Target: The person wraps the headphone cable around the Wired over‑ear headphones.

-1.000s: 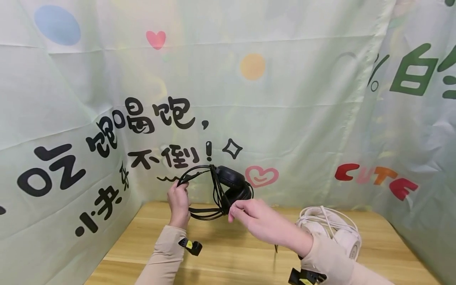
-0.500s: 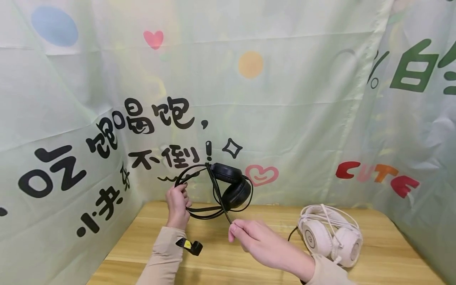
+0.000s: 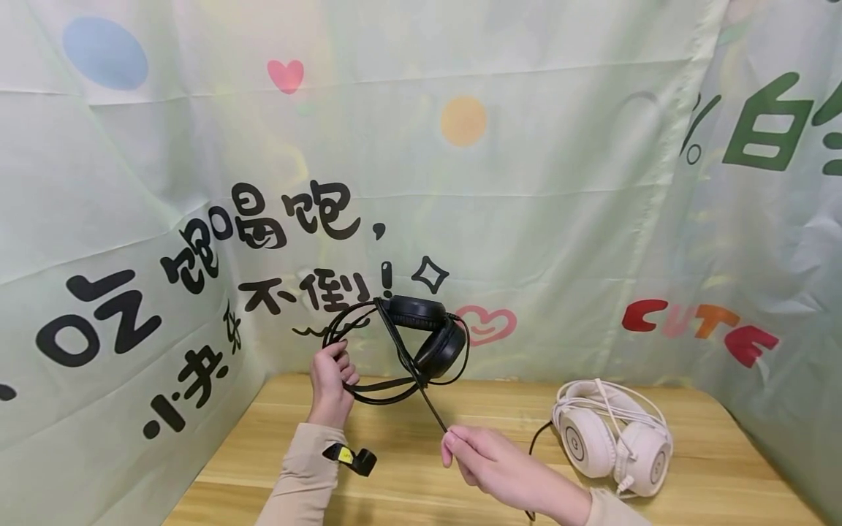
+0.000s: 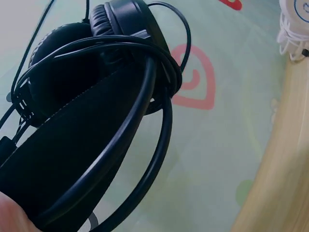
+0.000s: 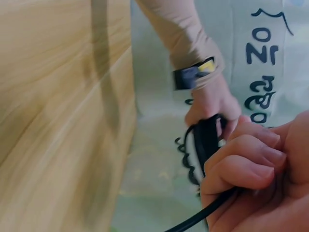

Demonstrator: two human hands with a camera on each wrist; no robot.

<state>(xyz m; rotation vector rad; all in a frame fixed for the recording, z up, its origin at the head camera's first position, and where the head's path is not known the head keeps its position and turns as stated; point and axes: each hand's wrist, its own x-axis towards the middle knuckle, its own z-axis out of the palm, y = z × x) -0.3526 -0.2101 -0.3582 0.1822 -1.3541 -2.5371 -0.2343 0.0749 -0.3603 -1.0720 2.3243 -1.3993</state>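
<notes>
Black over-ear headphones [image 3: 442, 351] hang in the air above the table, their ear cups toward the right. My left hand [image 3: 332, 380] grips them by the headband at the left end. A black cable [image 4: 125, 43] is wound around the ear cups and band. My right hand [image 3: 490, 460] pinches a length of that cable [image 3: 430, 405], which runs taut down from the headphones to the fingers. In the right wrist view, the curled fingers [image 5: 246, 159] close round the cable. A loose stretch of cable shows beyond the right hand.
White headphones [image 3: 612, 438] with a white cord wrapped round them lie at the right on the wooden table [image 3: 263, 453]. A pale green printed cloth [image 3: 539, 241] stands behind and to both sides. The left wrist wears a small black camera [image 3: 351, 459].
My right hand has moved down and slightly right, away from the headphones, drawing out a longer stretch of cable. The left hand keeps its hold on the headband nearly in place.
</notes>
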